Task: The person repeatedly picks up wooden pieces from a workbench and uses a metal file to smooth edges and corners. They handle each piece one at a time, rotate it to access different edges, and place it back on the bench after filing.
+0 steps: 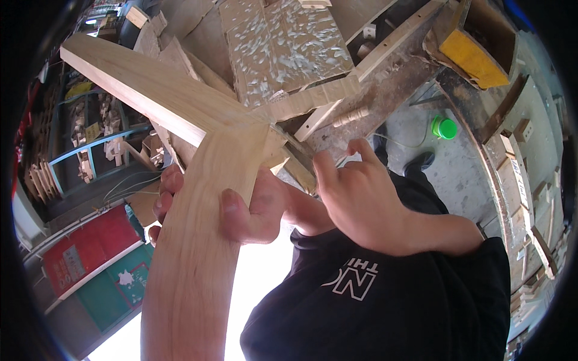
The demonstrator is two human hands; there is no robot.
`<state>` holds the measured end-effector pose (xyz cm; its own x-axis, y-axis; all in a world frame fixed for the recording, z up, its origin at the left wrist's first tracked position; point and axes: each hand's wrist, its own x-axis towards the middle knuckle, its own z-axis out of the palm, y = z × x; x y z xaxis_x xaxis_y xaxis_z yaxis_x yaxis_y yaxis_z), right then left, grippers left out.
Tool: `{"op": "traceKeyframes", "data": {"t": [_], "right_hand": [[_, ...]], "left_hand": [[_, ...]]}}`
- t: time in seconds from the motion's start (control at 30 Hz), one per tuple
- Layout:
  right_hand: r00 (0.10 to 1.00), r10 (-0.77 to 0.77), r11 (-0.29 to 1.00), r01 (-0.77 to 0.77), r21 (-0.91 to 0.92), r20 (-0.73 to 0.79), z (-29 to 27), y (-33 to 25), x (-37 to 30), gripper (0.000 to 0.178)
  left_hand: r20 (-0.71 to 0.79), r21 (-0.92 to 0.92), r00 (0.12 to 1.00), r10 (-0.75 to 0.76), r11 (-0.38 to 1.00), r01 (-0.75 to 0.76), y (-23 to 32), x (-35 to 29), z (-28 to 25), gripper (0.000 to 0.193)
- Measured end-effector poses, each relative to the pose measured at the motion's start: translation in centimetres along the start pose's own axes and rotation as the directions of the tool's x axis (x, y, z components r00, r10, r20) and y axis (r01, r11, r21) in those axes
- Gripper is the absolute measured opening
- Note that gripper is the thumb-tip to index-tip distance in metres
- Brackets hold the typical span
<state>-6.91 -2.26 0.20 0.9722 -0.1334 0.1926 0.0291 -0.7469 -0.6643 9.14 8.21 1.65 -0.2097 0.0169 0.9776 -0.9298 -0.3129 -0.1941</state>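
Observation:
A pale wooden frame piece (195,259) stands large in front of me. It meets a second wide wooden bar (147,90) at an angled joint. My left hand (259,207) is wrapped round the upright piece just below the joint, its thumb on the near face and its fingertips showing at the left edge. Right of the joint, my right hand (361,192) is curled with bent fingers beside a narrow wooden strip (299,174). Whether its fingers grip that strip or something small is hidden.
A cardboard sheet (283,54) spotted with white glue lies on the bench behind the joint. A turned wooden peg (351,117) is right of it. A yellow-sided box (472,57) stands at far right. A green-lidded container (444,128) is on the floor. Racks of wooden parts (108,126) stand left.

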Motion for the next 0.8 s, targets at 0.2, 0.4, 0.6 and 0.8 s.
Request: {"op": "traceKeyframes", "data": {"t": [0.2, 0.4, 0.6, 0.8], "right_hand": [[0.97, 0.196, 0.975, -0.208, -0.079, -0.144, 6.9, 9.3, 3.7, 0.011], [0.928, 0.328, 0.911, -0.262, 0.319, -0.177, 7.0, 16.0, 6.5, 0.023], [0.867, 0.467, 0.877, -0.428, 0.22, -0.173, 9.8, 17.6, 3.9, 0.032], [0.808, 0.584, 0.709, -0.552, 0.438, 0.074, 7.6, 17.4, 3.3, 0.04]], "left_hand": [[-0.089, -0.361, 0.836, -0.541, 0.8, 0.479, 2.8, 2.2, 1.8, 0.069], [-0.122, -0.355, 0.854, -0.506, 0.826, 0.438, 1.4, 1.5, 1.3, 0.076], [-0.293, -0.429, 0.706, -0.644, 0.749, 0.505, 2.0, 1.6, 3.5, 0.062], [-0.278, -0.431, 0.672, -0.686, 0.715, 0.551, 2.0, 1.3, 3.4, 0.063]]}}
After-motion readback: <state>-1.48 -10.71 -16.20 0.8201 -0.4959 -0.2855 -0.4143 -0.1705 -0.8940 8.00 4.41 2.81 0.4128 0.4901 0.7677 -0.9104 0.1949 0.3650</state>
